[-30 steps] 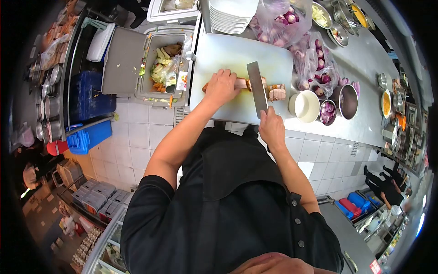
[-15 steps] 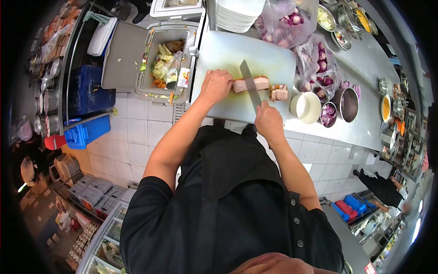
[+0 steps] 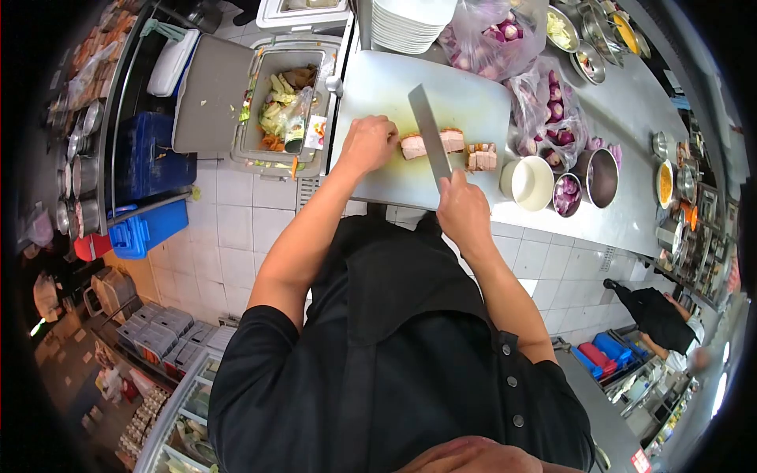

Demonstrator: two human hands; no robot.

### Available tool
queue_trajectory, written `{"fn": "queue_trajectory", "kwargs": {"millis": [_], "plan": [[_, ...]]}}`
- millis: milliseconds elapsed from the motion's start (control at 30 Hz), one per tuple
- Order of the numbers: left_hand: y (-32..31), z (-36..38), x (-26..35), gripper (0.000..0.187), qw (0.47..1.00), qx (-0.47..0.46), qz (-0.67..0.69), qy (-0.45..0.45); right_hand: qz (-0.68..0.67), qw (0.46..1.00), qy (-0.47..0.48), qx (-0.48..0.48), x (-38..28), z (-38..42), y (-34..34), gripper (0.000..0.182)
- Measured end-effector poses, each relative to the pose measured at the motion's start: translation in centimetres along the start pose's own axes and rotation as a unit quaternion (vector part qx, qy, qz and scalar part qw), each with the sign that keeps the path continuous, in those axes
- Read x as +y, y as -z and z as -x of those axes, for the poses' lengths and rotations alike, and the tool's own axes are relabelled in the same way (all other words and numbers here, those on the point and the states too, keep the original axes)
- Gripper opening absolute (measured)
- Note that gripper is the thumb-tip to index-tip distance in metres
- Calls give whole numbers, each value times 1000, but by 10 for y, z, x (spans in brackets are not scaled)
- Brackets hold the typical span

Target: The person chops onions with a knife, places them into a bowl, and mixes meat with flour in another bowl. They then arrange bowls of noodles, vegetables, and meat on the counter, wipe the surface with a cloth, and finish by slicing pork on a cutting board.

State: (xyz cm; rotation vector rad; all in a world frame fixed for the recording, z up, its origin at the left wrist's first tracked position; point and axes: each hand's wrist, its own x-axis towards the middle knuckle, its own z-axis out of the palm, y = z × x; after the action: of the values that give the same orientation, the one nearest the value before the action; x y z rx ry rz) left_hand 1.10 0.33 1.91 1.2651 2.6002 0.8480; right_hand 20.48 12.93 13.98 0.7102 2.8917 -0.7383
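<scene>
My right hand (image 3: 465, 209) is closed round the handle of a kitchen knife (image 3: 430, 130) with a broad, square-ended blade. The blade slants up and left across a piece of cooked pork belly (image 3: 413, 147) with browned skin, hiding its middle. Just left of the meat, my left hand (image 3: 369, 143) has its fingers curled in, with a slim gap to the pork. Several cut pork chunks (image 3: 481, 157) sit together to the right of the blade. Everything lies on a white cutting board (image 3: 378, 87) with a yellowish, stained middle.
Right of the board stand a white tub (image 3: 527, 184), a pot of cut purple onions (image 3: 567, 195) and a metal pot (image 3: 597, 177). Bagged onions (image 3: 554, 114) and stacked white plates (image 3: 408, 24) lie behind. A scrap bin (image 3: 288, 110) is at left. Another person (image 3: 658, 319) stands far right.
The knife has risen slightly and its tip has swung left. My left hand has drawn back a little from the pork. At far right, the other person has shifted.
</scene>
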Motion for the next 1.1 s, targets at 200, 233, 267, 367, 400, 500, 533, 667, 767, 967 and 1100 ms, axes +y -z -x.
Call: {"fn": "queue_trajectory", "kwargs": {"millis": [200, 233, 267, 367, 400, 500, 533, 667, 767, 967, 1100], "plan": [[34, 16, -15, 27, 997, -17, 47, 54, -34, 999, -27, -11, 28, 7, -61, 20], [40, 22, -18, 27, 997, -15, 46, 54, -23, 998, -36, -37, 30, 2, -64, 20], [46, 30, -20, 35, 1000, -28, 14, 4, -24, 999, -32, -36, 34, -4, -65, 20], [42, 43, -20, 47, 998, -54, -29, -32, -22, 1000, 8, -15, 38, -4, -52, 20], [44, 43, -20, 50, 997, -60, -44, -16, -17, 1000, 12, -7, 35, -2, -49, 20], [30, 49, 0, 49, 995, -21, -6, 94, -22, 1000, 11, 12, 24, 4, -47, 20], [24, 50, 6, 49, 995, -19, -5, 96, -32, 999, 5, 28, 20, 3, -48, 20], [13, 58, 14, 39, 990, 20, 48, 128, -19, 999, 21, 16, 12, -7, -56, 20], [10, 64, -9, 20, 973, 79, 167, 136, -19, 998, 57, 25, -12, -11, -36, 21], [15, 62, -18, 13, 976, 54, 177, 118, -44, 997, 55, 43, -6, -22, -67, 22], [12, 62, -24, 11, 974, 49, 188, 113, 4, 997, 75, -15, -6, -37, -55, 23]]}}
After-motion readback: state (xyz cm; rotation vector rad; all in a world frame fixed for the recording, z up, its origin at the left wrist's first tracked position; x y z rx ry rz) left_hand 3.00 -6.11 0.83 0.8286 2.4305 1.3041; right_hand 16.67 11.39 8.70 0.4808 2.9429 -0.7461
